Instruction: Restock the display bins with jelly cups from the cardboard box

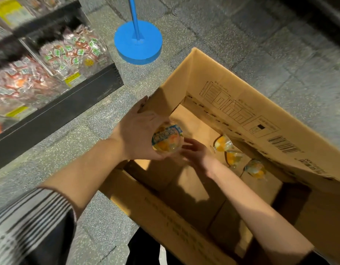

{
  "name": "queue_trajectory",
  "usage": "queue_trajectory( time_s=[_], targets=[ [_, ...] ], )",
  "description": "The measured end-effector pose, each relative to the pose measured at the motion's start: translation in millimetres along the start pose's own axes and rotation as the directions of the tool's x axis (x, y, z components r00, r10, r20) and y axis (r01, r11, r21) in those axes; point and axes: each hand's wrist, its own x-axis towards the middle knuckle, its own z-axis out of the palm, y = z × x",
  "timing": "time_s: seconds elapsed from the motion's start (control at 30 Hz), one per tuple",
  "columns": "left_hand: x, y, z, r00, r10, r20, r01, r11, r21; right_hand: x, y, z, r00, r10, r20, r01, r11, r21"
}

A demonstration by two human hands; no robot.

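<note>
Held jelly cup [167, 139]: sat at the centre of the frame, above the open box, lid up, with orange and pale fruit pieces showing through clear plastic.
Left hand [138, 133]: reached in from the lower left and gripped that cup, its fingers curled round the far side and palm wrapped over the left of it.
Right hand [196, 153]: lay just right of and below the held cup, down inside the box, fingers loosely spread and pointing toward the cup; whether the fingertips touched it could not be told, and it held nothing that showed.
Loose jelly cups [234, 156]: three lay on the box floor, right of centre, in a row beside the far wall, tipped on their sides.
Cardboard box [241, 104]: filled the centre and right of the frame, flaps open, with printed diagrams and a barcode on the far flap.
Display bins [73, 52]: stood at the upper left, clear-walled, heaped with small wrapped sweets in red and green, on a dark shelf.
Blue stand base [138, 42]: a round disc with a pole, at the upper centre on the speckled grey floor.
Sleeve [27, 222]: striped, at the lower left, blurred.
</note>
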Motion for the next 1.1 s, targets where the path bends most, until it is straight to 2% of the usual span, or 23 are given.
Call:
queue_trajectory(
  time_s=[0.03,0.07,0.1,0.17,0.23,0.33,0.43,0.5,0.53,0.6,0.63,0.73,0.8,0.87,0.93,0.97,1.03,1.1],
  targets=[
    [-0.1,-0.2,1.6,1.0,-0.001,0.001,0.001,1.0,0.017,10.0,4.6,-9.1,0.965,0.023,-0.26,-0.08,0.975,-0.209],
    [0.3,-0.8,2.7,1.0,-0.003,0.001,0.003,0.999,0.035,19.7,9.4,-20.9,0.883,-0.002,-0.47,-0.192,0.911,-0.366],
    [1.0,-1.4,4.0,1.0,-0.012,0.007,0.012,0.998,0.054,27.7,14.1,-33.1,0.806,-0.06,-0.589,-0.288,0.829,-0.48],
    [4.5,-1.3,6.4,0.998,-0.06,0.034,0.055,0.991,0.122,43.8,18.2,-56.8,0.71,-0.174,-0.682,-0.406,0.69,-0.599],
    [8.4,-0.1,8.5,0.992,-0.117,0.052,0.105,0.975,0.193,57.7,18.5,-74.3,0.692,-0.18,-0.699,-0.487,0.599,-0.636],
    [13.0,5.7,6.5,0.965,-0.228,0.125,0.186,0.941,0.282,75.1,22.3,-85.1,0.674,-0.086,-0.734,-0.584,0.545,-0.601],
    [15.8,9.5,10.5,0.947,-0.267,0.178,0.209,0.934,0.289,75.6,30.2,-83.0,0.669,-0.229,-0.707,-0.568,0.456,-0.685],
    [17.1,10.4,10.8,0.948,-0.272,0.167,0.217,0.933,0.289,72.2,36.2,-78.7,0.707,-0.337,-0.622,-0.482,0.415,-0.772],
    [16.7,9.7,11.3,0.946,-0.28,0.165,0.223,0.929,0.294,70.8,39.4,-74.9,0.736,-0.375,-0.563,-0.444,0.36,-0.82],
    [15.7,8.7,11.9,0.944,-0.291,0.158,0.231,0.921,0.314,68.9,45.7,-66.3,0.795,-0.388,-0.466,-0.411,0.22,-0.885],
    [15.9,8.6,11.7,0.946,-0.287,0.151,0.226,0.918,0.325,67.6,47.8,-62.3,0.806,-0.364,-0.466,-0.424,0.194,-0.885],
    [15.0,9.0,13.0,0.952,-0.273,0.141,0.218,0.923,0.319,60.4,49.5,-56.7,0.789,-0.321,-0.525,-0.484,0.203,-0.851],
    [14.5,7.5,13.6,0.951,-0.274,0.141,0.224,0.928,0.298,58.1,47.1,-60.5,0.805,-0.346,-0.481,-0.463,0.14,-0.875],
    [13.2,4.5,17.2,0.963,-0.251,0.098,0.21,0.927,0.312,57.1,42.5,-66.4,0.814,-0.361,-0.455,-0.431,0.149,-0.89],
    [11.7,0.6,22.3,0.976,-0.215,0.027,0.196,0.929,0.314,51.8,41.5,-69.4,0.808,-0.342,-0.479,-0.422,0.232,-0.877],
    [9.9,-0.6,25.5,0.981,-0.194,0.005,0.184,0.935,0.305,45.8,42.7,-68.7,0.801,-0.331,-0.498,-0.407,0.308,-0.86],
    [8.0,-1.8,28.5,0.984,-0.178,0.016,0.167,0.948,0.273,28.2,43.2,-62.6,0.788,-0.338,-0.515,-0.327,0.481,-0.814],
    [8.5,2.7,19.3,0.981,-0.185,0.066,0.162,0.952,0.258,3.5,35.7,-52.3,0.781,-0.361,-0.509,-0.219,0.606,-0.765]
  ],
)
